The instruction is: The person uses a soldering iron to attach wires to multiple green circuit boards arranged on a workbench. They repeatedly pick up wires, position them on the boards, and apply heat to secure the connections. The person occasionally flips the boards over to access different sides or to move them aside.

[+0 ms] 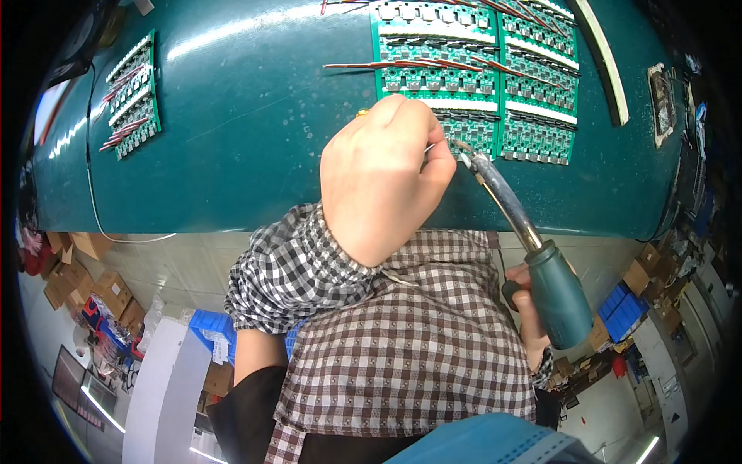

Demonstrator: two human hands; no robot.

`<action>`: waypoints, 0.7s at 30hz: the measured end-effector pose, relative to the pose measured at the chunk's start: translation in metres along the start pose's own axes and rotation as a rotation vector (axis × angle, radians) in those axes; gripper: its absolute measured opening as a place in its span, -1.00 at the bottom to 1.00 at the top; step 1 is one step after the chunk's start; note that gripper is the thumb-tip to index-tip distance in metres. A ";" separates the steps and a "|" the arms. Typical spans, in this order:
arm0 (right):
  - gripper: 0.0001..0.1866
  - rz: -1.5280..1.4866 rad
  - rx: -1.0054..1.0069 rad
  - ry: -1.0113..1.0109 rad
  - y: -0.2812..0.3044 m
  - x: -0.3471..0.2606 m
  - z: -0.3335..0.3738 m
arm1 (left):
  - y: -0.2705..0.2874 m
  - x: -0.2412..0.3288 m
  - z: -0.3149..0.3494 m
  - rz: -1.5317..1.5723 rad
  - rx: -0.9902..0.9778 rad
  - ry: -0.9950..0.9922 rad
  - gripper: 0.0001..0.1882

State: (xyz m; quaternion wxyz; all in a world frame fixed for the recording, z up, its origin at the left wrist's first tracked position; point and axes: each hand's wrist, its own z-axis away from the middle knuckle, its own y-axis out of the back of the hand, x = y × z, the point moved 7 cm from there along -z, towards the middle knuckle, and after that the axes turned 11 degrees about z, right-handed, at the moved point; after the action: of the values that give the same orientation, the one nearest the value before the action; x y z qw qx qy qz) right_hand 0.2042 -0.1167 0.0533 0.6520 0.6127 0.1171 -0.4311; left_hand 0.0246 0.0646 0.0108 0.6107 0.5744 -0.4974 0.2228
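Note:
My right hand (529,309) grips the dark green handle of a soldering iron (558,298). Its metal barrel slants up and left, and the tip ends close to my left fingertips, over the near edge of a green circuit board panel (440,104). My left hand (386,170) is closed in a pinch above that edge; a thin pale sliver shows at the fingers, too small to make out. Red and black wires (410,66) lie across the panel. Beside it on the right is a second panel (539,139). My left hand covers the first panel's near left corner.
On the green table (247,170), a smaller board with wires (133,97) lies far left. A long pale strip (603,58) and a worn, dirty tray (661,104) are at right. A cable (94,185) hangs over the left edge. Cardboard boxes (112,292) and blue bins (622,309) stand below.

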 end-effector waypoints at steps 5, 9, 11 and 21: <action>-0.63 -0.046 0.022 -0.035 -0.003 0.005 0.003 | 0.001 -0.001 -0.001 0.007 0.003 -0.009 -0.84; -0.60 -0.100 0.036 -0.038 -0.001 0.009 0.005 | 0.001 -0.001 -0.001 0.008 0.002 -0.002 -0.84; -0.57 -0.161 0.052 -0.066 0.000 0.012 0.008 | 0.000 -0.001 0.000 0.007 0.003 -0.001 -0.84; -0.59 -0.437 0.139 -0.052 0.000 0.009 -0.002 | 0.001 0.001 -0.001 -0.006 -0.022 0.021 -0.84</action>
State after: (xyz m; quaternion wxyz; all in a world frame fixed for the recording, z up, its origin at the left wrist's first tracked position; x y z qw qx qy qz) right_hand 0.2105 -0.1187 0.0470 0.5022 0.6046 0.2002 -0.5849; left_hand 0.0249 0.0657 0.0119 0.6226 0.5670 -0.4917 0.2215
